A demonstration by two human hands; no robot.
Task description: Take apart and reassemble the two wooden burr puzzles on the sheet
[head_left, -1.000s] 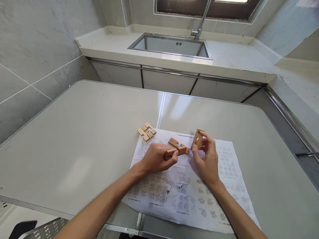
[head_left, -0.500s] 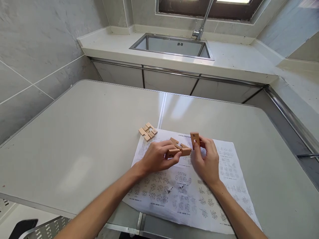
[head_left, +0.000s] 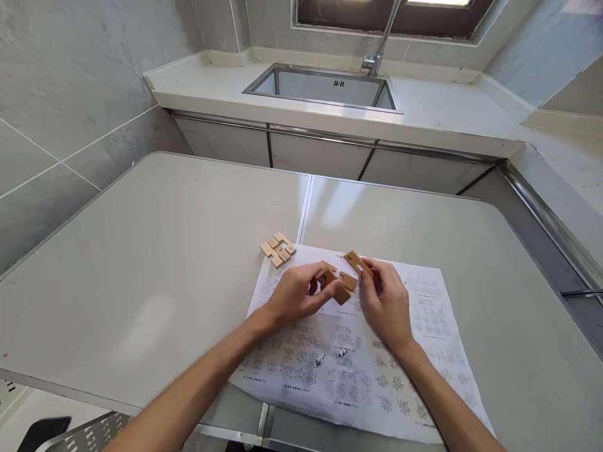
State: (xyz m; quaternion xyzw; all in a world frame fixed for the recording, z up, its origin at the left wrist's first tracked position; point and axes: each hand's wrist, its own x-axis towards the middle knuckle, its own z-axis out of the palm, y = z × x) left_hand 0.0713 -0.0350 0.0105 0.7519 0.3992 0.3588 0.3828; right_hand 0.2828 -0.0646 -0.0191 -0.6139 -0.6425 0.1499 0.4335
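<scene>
I've got a lt-grey desk [head_left: 188, 251] on my feed, far corners rounded, w/ a pale seam [head_left: 306, 207] running near to far approx. midway. Directly on it: a lg. printed sheet [head_left: 365, 361] lying across the seam, & notched wood pcs [head_left: 273, 254] flat at its far-L corner.

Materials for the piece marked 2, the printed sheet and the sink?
Piece marked 2: probably wood, smooth; warm brown, crisply cut, though no grain is readable.
Printed sheet: apparently thin paper, mostly matte; creased, with a slightly wavy edge.
Sink: likely stainless steel; grey, metallic sheen along the rim.
</scene>
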